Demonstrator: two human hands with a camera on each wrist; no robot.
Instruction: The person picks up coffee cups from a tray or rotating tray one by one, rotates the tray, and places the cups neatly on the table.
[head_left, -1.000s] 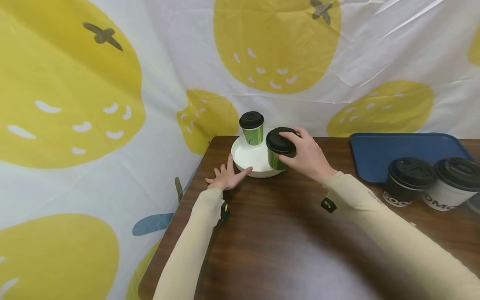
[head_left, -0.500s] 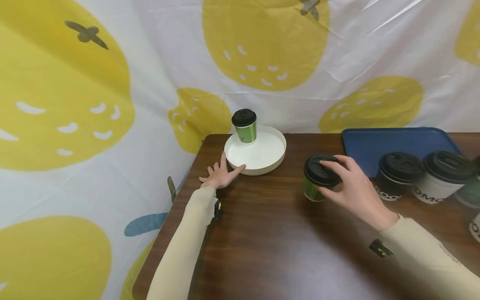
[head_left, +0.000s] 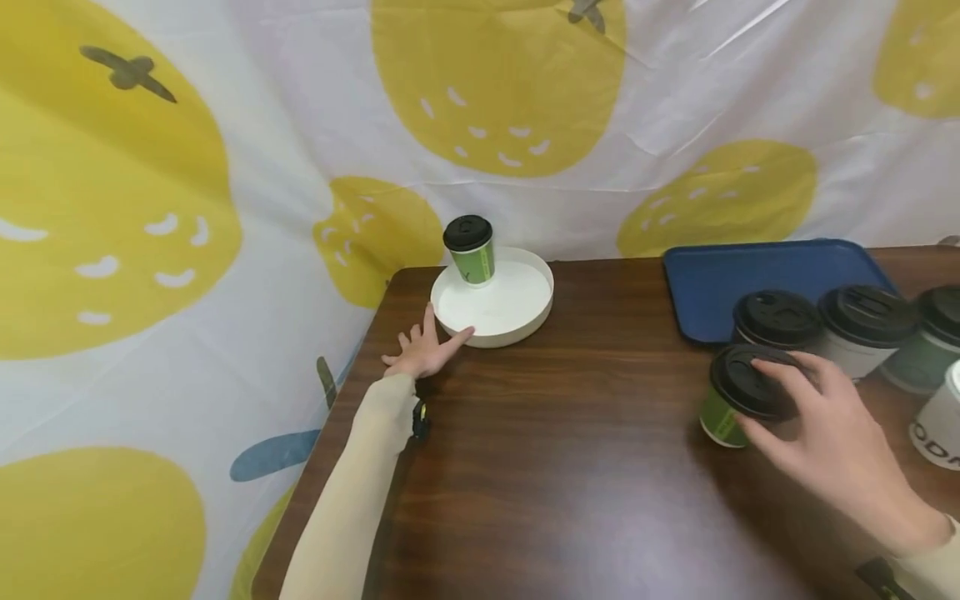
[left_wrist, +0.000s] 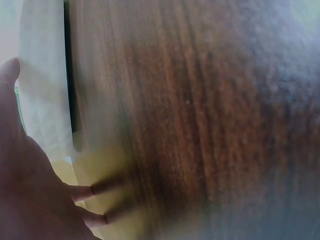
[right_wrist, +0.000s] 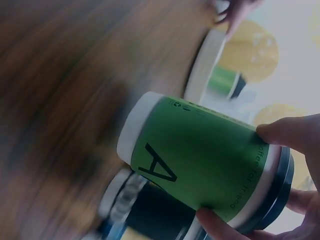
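My right hand (head_left: 832, 442) grips a green paper coffee cup (head_left: 721, 417) with a black lid, fingers and thumb around its upper part. In the right wrist view this cup (right_wrist: 200, 155) shows a large letter A and a white base. At the table's far left corner, my left hand (head_left: 422, 348) has its fingers spread against the near rim of a round white tray (head_left: 517, 312). A second green coffee cup (head_left: 474, 260) with a black lid stands upright on the left of that tray. The left wrist view shows the left hand (left_wrist: 30, 185) beside the tray's pale wall (left_wrist: 45, 100).
A blue rectangular tray (head_left: 705, 283) lies at the back right. In front of it stand a dark lidded cup (head_left: 776, 317), a white lidded cup (head_left: 843, 354), a green lidded cup (head_left: 915, 362) and a white cup (head_left: 937, 429). A fruit-print cloth (head_left: 555, 208) hangs behind the table.
My right hand has lifted the green coffee cup off the round white tray and carried it right, close to the other cups. The left hand has stayed at the tray. The head view has shifted right.
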